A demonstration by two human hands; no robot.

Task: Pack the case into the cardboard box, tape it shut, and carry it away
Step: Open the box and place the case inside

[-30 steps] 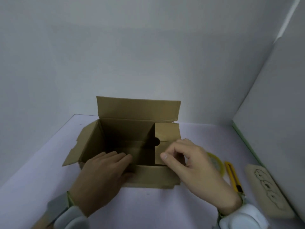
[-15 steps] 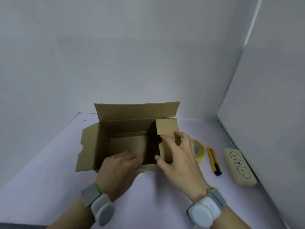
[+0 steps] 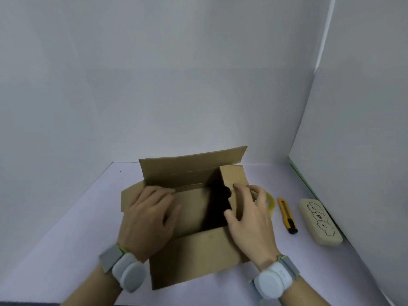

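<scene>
Head view: open brown cardboard box (image 3: 198,257) on pale table (image 3: 66,228). Left hand (image 3: 148,219) lay flat inside; right hand (image 3: 251,219) pinched right flap (image 3: 235,180). Beige cloud-printed case (image 3: 320,221) lay well right, unpacked.

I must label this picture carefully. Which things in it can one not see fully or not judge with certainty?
Head view only:
- Tape roll: mostly hidden behind the right hand.
- Left side flap of the cardboard box: largely covered by the left hand.
- Box interior near its right wall: too dark to make out.
- Drawings on the case: too small to identify.
- Both forearms: cut off by the bottom edge.
</scene>
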